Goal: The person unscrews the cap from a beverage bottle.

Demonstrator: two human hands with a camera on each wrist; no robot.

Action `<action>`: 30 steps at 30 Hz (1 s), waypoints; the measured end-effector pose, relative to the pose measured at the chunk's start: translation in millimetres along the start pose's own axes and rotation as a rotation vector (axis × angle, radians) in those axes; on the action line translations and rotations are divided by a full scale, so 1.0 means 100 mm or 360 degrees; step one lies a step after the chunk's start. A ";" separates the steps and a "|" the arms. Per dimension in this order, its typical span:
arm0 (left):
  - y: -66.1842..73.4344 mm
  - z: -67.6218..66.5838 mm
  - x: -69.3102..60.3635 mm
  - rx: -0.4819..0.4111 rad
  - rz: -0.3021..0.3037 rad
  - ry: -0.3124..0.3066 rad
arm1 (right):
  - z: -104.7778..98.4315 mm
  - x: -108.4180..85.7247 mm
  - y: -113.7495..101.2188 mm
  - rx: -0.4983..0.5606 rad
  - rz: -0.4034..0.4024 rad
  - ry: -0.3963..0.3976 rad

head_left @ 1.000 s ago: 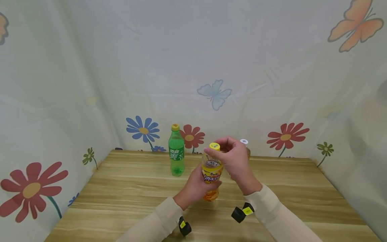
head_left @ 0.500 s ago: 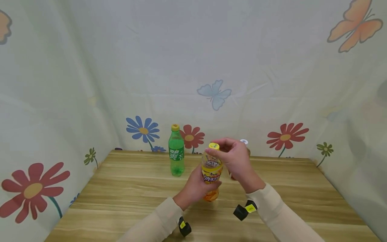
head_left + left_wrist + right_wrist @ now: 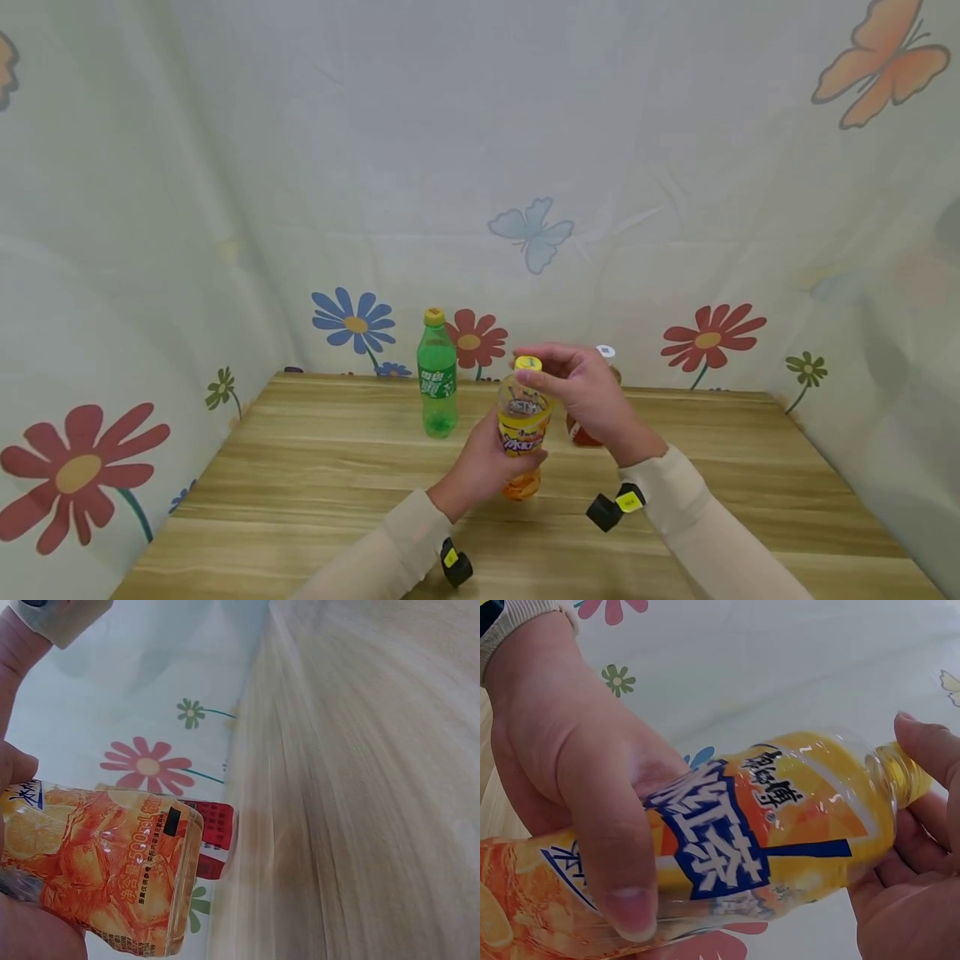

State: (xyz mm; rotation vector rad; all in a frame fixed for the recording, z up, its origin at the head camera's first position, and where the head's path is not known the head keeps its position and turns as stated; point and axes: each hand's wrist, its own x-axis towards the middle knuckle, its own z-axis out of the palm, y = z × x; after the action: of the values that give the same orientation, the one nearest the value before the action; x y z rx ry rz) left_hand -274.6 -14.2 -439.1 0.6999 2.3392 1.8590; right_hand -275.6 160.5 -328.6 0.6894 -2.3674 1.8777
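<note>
Left hand (image 3: 486, 460): grip curled round iced-tea bottle (image 3: 522, 423), lower centre.
Right hand (image 3: 592, 400): grip pinching its yellow cap (image 3: 528, 364).
White-capped bottle (image 3: 582, 435): mostly hidden behind right hand.

Left forearm in plain cream fabric sleeve (image 3: 382, 550) is angling up and rightward from the bottom edge, head view; right forearm in matching cream sleeve (image 3: 705, 525) is angling up and leftward. Both bare wrists (image 3: 452, 495) are showing past the cuffs. Left hand (image 3: 486, 463) is gripping in a wraparound hold, left thumb (image 3: 531, 461) lying across the front, pointing right. Right hand (image 3: 591, 398) is sitting higher, palm facing inward, pinching between right thumb (image 3: 542, 382) and arched index finger (image 3: 553, 351). Hands are staying apart.
</note>
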 end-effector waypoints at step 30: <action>-0.08 0.05 0.00 -0.0002 0.0041 0.0034 | 0.15 -0.09 -0.01 -0.0132 0.0105 0.0392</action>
State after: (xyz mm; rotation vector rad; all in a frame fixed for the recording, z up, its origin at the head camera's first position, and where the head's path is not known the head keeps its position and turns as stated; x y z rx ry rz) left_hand -275.8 -11.2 -447.9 0.7169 2.3525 1.8873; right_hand -263.2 149.3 -334.1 0.3540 -2.3196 1.7599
